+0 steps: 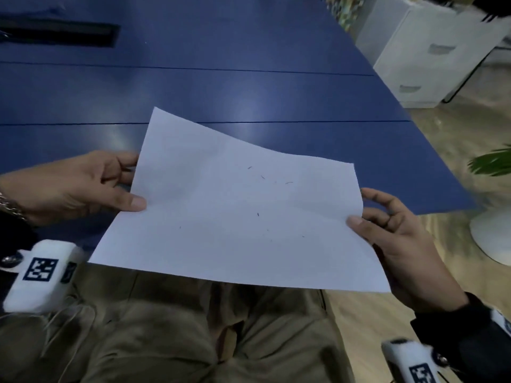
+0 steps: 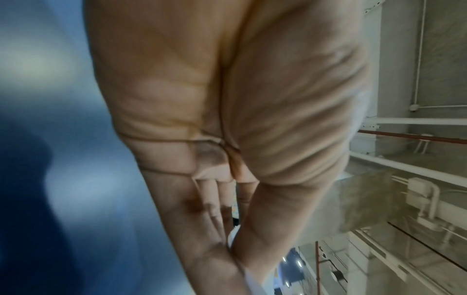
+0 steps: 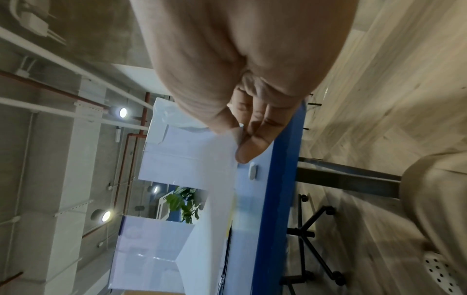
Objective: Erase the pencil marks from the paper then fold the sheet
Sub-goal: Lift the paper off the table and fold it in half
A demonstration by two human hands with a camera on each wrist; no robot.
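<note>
Blue table [image 1: 249,87]: broad bare surface beyond the lifted sheet [image 1: 235,211], open to a hand across its middle and far side. Dark slot [image 1: 55,33]: recessed at the far left of the table. Sheet: held in the air over the near table edge, spanning the space between both hands. White drawer cabinet [image 1: 431,59]: on the floor off the right edge. Plant [image 1: 492,161]: right, beside the table corner.

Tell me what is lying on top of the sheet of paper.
Small dark specks and curls lie scattered on the sheet of paper, likely eraser crumbs. Both thumbs press its side edges; the fingers underneath are mostly covered by it.
</note>
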